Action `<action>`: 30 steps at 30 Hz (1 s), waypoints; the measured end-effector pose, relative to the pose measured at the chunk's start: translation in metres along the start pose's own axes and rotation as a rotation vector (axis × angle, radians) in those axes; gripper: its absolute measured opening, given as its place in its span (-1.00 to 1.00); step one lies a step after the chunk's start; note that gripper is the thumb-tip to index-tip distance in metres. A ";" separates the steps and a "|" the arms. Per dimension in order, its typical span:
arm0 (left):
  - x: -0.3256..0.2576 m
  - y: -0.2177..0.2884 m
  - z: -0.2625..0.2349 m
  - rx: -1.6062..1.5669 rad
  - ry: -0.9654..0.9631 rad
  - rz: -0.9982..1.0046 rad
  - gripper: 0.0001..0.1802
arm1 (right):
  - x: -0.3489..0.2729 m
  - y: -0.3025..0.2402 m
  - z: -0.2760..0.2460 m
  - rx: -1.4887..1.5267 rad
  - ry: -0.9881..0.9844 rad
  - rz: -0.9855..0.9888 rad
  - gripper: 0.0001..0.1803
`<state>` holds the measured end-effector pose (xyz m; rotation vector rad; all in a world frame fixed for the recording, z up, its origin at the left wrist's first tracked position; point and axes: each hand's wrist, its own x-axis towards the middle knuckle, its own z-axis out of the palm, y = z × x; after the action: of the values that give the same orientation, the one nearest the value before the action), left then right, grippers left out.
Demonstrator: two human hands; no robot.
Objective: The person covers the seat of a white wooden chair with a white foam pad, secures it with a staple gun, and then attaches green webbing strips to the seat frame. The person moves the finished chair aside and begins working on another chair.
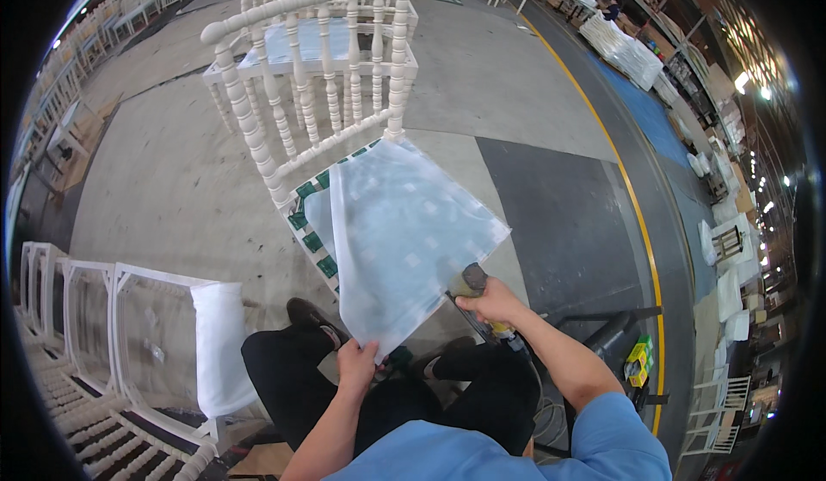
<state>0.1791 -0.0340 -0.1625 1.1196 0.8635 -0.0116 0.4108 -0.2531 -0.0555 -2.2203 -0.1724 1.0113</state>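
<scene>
Before me is a white chair (331, 77) with turned spindles, its seat strung with green webbing (314, 242). A thin white fabric sheet (413, 214) lies over most of that seat, its left side folded back so the webbing shows there. At the sheet's near corner, my left hand (357, 365) is closed, pinching the cloth. My right hand (490, 302) wraps round a pneumatic staple gun (471, 280), whose head meets the sheet at the seat's right-hand near edge. The staple gun's lower part is partly hidden by my hand.
White chair frames (116, 309) lie at the lower left, with a white fabric roll (219, 348) on them. Another white chair (301, 42) stands just behind mine. A yellow-green box (638, 360) sits near a black stand (611, 335) on my right. A yellow floor line (632, 188) runs beyond.
</scene>
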 end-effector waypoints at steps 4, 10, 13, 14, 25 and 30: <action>-0.001 0.001 -0.001 0.065 0.014 0.003 -0.76 | -0.019 -0.014 0.008 0.030 -0.017 -0.010 -0.52; 0.001 -0.004 0.000 0.096 0.025 0.002 -0.76 | -0.028 -0.015 0.038 0.079 -0.080 -0.020 -0.56; 0.003 -0.007 -0.002 0.069 0.021 0.011 -0.75 | -0.028 -0.016 0.052 0.061 -0.072 -0.030 -0.64; 0.004 -0.008 -0.002 0.076 0.029 -0.002 -0.75 | -0.028 -0.018 0.055 0.037 -0.066 -0.020 -0.64; 0.010 -0.017 -0.007 0.181 0.102 0.007 -0.69 | -0.048 -0.020 0.076 0.001 -0.139 -0.032 -0.50; 0.009 -0.022 -0.005 0.201 0.108 0.021 -0.69 | -0.048 -0.017 0.094 -0.008 -0.158 -0.033 -0.46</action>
<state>0.1733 -0.0369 -0.1856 1.3265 0.9622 -0.0209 0.3138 -0.2083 -0.0589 -2.1374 -0.2829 1.1696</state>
